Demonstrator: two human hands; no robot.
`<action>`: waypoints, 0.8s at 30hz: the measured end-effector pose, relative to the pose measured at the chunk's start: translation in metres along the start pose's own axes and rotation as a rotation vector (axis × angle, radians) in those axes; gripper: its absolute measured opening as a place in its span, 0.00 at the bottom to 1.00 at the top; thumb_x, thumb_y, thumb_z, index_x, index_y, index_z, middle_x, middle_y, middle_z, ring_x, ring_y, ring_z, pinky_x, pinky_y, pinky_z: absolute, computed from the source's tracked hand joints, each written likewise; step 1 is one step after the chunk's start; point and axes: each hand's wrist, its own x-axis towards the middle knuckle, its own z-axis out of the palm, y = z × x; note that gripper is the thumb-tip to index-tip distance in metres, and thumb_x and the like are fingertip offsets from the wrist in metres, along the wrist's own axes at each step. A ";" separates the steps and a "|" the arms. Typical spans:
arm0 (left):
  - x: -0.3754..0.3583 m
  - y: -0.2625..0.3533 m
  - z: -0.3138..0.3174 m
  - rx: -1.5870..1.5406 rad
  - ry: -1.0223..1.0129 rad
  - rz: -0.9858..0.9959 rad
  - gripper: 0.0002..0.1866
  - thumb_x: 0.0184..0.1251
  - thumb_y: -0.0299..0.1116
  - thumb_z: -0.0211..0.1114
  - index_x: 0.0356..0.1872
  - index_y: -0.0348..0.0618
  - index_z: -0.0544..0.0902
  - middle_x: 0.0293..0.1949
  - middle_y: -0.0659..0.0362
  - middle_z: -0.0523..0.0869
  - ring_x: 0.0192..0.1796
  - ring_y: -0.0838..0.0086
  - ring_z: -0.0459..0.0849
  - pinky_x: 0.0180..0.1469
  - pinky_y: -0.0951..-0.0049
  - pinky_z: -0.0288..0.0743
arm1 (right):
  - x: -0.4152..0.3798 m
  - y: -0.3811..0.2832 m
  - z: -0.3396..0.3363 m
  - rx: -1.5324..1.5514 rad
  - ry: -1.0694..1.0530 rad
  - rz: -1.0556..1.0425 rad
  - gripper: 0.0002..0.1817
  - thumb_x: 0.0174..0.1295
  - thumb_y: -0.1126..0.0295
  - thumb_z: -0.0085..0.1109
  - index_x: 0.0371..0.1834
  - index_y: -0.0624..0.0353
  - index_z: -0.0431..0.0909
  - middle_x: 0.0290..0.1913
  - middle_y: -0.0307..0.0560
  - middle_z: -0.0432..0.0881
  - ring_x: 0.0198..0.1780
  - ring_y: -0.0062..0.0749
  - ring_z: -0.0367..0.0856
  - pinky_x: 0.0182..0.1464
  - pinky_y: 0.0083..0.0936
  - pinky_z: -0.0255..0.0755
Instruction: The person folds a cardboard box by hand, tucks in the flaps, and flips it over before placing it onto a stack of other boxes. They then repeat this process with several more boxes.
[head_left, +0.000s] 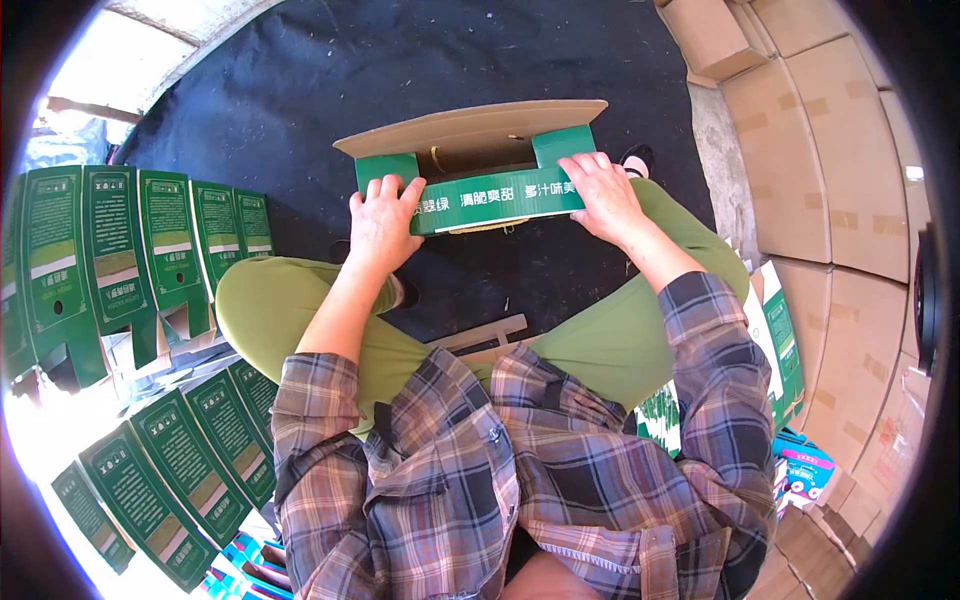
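Observation:
A green carton with white lettering is held in front of me, over the dark floor sheet. Its long brown flap stands up along the far side, and the inside shows dark. My left hand grips the carton's left end, fingers over the green edge. At the right end, my right hand holds the near corner, with its fingers on the top edge beside the green side flap. A bit of yellowish cord shows inside and another piece hangs under the near side.
Rows of green printed cartons stand at the left, with more cartons below them. Stacked brown boxes line the right side. A grey-white strip lies between my legs. Blue-pink packaging is at the lower right.

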 end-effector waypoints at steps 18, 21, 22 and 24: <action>-0.003 0.005 -0.001 -0.062 0.001 0.184 0.38 0.46 0.47 0.73 0.59 0.42 0.72 0.50 0.52 0.76 0.55 0.60 0.74 0.53 0.56 0.68 | 0.005 -0.015 -0.015 -0.019 -0.167 0.114 0.52 0.40 0.65 0.76 0.72 0.55 0.56 0.74 0.52 0.55 0.74 0.50 0.52 0.72 0.43 0.54; -0.005 0.009 0.004 -0.203 -0.011 0.158 0.39 0.44 0.50 0.72 0.57 0.38 0.73 0.48 0.50 0.76 0.55 0.57 0.74 0.53 0.58 0.69 | 0.009 0.012 -0.010 0.114 -0.044 0.157 0.45 0.46 0.65 0.72 0.69 0.61 0.61 0.72 0.59 0.58 0.73 0.53 0.53 0.72 0.41 0.53; -0.006 0.010 0.001 -0.272 0.003 0.120 0.40 0.44 0.51 0.71 0.57 0.36 0.73 0.49 0.48 0.76 0.56 0.57 0.73 0.55 0.59 0.68 | 0.010 0.023 -0.011 0.195 -0.005 0.159 0.41 0.50 0.66 0.69 0.69 0.62 0.62 0.72 0.59 0.59 0.73 0.52 0.54 0.72 0.39 0.53; -0.009 0.009 -0.005 -0.419 -0.013 0.005 0.41 0.45 0.52 0.71 0.57 0.32 0.73 0.50 0.46 0.76 0.57 0.55 0.73 0.58 0.59 0.68 | 0.011 0.031 -0.020 0.290 0.039 0.238 0.36 0.55 0.68 0.66 0.68 0.61 0.64 0.71 0.57 0.61 0.73 0.51 0.55 0.72 0.38 0.53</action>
